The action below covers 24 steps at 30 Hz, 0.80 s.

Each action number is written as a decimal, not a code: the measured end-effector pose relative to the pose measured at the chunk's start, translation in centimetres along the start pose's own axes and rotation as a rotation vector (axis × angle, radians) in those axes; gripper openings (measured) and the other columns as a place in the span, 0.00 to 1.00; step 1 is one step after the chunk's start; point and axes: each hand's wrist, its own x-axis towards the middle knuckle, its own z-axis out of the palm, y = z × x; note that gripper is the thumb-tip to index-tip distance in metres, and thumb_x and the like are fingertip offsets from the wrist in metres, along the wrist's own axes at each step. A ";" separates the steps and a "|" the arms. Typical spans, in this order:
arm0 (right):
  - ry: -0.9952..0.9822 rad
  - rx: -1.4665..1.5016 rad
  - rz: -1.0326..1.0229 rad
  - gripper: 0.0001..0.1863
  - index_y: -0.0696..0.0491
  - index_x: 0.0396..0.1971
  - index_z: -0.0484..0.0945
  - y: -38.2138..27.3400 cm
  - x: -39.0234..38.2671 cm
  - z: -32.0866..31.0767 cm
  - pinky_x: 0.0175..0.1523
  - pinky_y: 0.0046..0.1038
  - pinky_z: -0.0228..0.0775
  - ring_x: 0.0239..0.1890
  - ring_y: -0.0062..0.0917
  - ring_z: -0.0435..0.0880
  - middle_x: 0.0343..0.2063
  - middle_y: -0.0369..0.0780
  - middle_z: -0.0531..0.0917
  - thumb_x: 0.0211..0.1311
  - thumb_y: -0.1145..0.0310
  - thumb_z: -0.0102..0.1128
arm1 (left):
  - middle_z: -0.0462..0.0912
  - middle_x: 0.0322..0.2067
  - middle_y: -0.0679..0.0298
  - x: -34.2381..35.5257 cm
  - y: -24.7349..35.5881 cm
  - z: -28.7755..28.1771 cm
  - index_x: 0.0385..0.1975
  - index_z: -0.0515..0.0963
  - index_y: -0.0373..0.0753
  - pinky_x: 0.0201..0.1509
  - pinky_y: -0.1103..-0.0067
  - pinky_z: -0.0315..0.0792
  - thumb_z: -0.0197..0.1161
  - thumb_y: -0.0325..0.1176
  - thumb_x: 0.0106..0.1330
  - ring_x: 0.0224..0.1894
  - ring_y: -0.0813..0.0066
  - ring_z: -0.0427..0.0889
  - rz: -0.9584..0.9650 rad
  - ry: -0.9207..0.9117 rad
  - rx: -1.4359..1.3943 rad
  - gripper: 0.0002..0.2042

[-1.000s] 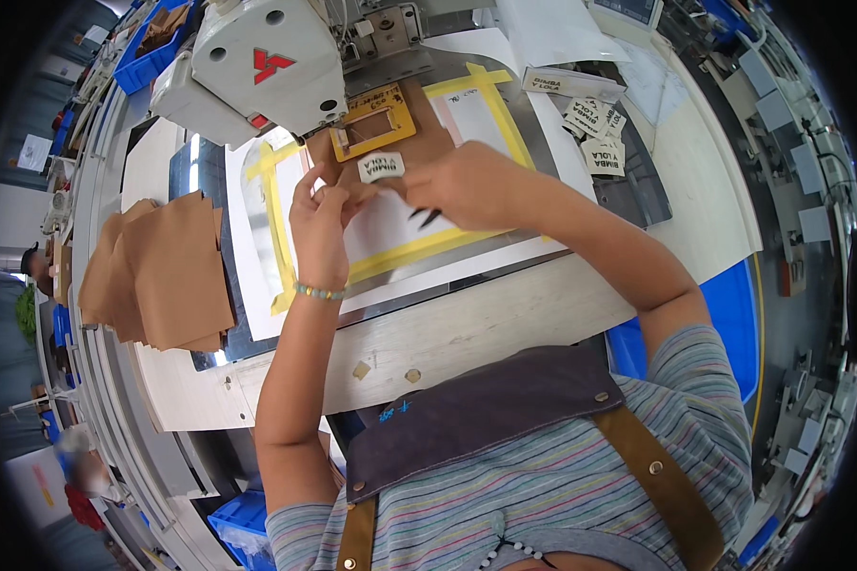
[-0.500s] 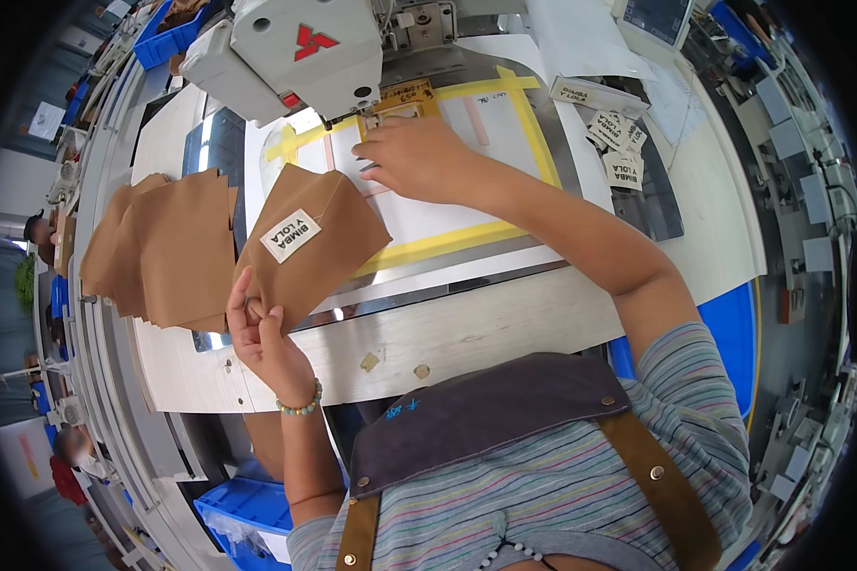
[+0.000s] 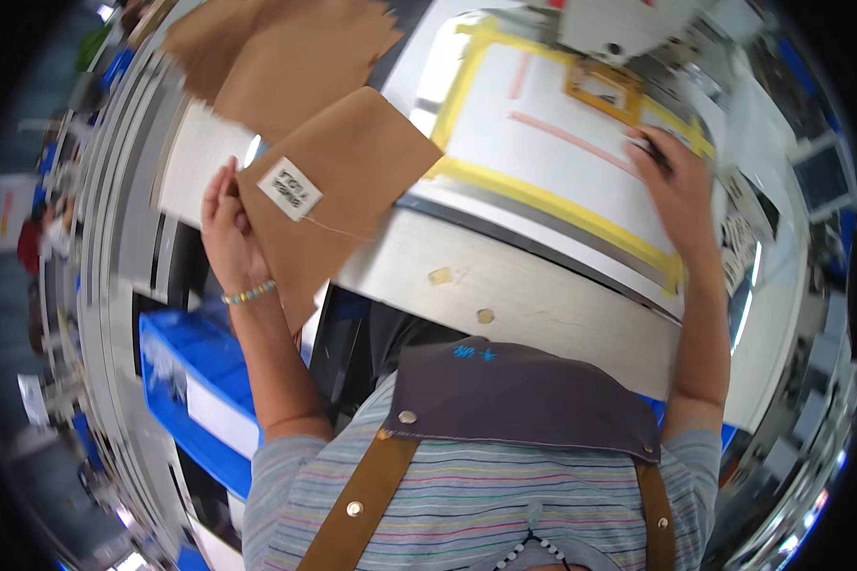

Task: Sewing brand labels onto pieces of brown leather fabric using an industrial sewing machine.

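Observation:
My left hand [image 3: 230,233] is closed on the left edge of a brown fabric panel [image 3: 352,143], holding it up at the front left of the sewing table. A white label [image 3: 290,188] with dark print lies on the panel, and a loose thread [image 3: 338,229] trails from its lower corner. My right hand [image 3: 681,186] is closed around a small dark tool [image 3: 655,157], whose kind is blurred. That hand is over the right part of a white template sheet [image 3: 552,143] edged with yellow tape, beside an orange-yellow frame [image 3: 605,90] under the sewing machine head [image 3: 628,29].
A pile of brown panels [image 3: 286,57] lies at the back left, behind the held one. Several loose labels [image 3: 736,247] are right of my right forearm. A blue bin [image 3: 200,381] stands low at the left. A screen [image 3: 822,181] is at the far right.
My view has turned left, so the machine appears farther right. My right hand has drawn back from beneath the machine head toward the right. The panel stays in my left hand.

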 end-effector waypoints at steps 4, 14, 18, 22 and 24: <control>0.032 -0.034 0.265 0.14 0.56 0.52 0.85 2.4 -2.5 -3.6 0.47 0.19 0.70 0.37 0.15 0.79 0.39 0.34 0.84 0.74 0.64 0.65 | 0.84 0.60 0.54 0.4 4.8 -12.0 0.49 0.84 0.27 0.53 0.79 0.80 0.46 0.12 0.62 0.50 0.72 0.85 0.578 0.361 0.323 0.21; -0.008 -0.032 0.274 0.16 0.54 0.56 0.85 4.4 -2.6 -5.1 0.46 0.17 0.61 0.38 0.14 0.74 0.33 0.31 0.78 0.78 0.63 0.59 | 0.89 0.47 0.54 -4.9 -11.7 -32.8 0.47 0.87 0.30 0.50 0.74 0.84 0.48 0.13 0.63 0.44 0.66 0.88 0.192 1.046 0.363 0.20; -0.272 0.181 0.054 0.22 0.56 0.53 0.85 0.6 -5.6 -10.1 0.36 0.20 0.61 0.29 0.15 0.71 0.32 0.33 0.80 0.73 0.53 0.65 | 0.89 0.49 0.56 -10.1 -16.3 -34.0 0.47 0.88 0.36 0.53 0.64 0.82 0.57 0.22 0.64 0.46 0.55 0.88 -0.188 1.049 0.969 0.16; -0.587 0.341 -0.454 0.16 0.53 0.48 0.84 -4.3 -9.5 -15.3 0.34 0.20 0.57 0.27 0.13 0.69 0.31 0.31 0.79 0.70 0.58 0.65 | 0.73 0.72 0.58 -11.6 -17.8 -32.2 0.58 0.85 0.45 0.69 0.51 0.69 0.65 0.41 0.68 0.68 0.45 0.74 -0.043 0.835 2.055 0.20; -0.677 0.389 -0.670 0.13 0.52 0.45 0.83 -6.5 -10.5 -16.5 0.33 0.20 0.55 0.27 0.12 0.69 0.30 0.29 0.79 0.68 0.60 0.65 | 0.66 0.75 0.58 -10.1 -18.4 -32.1 0.63 0.81 0.46 0.71 0.50 0.65 0.65 0.45 0.69 0.73 0.46 0.67 0.008 0.685 1.950 0.24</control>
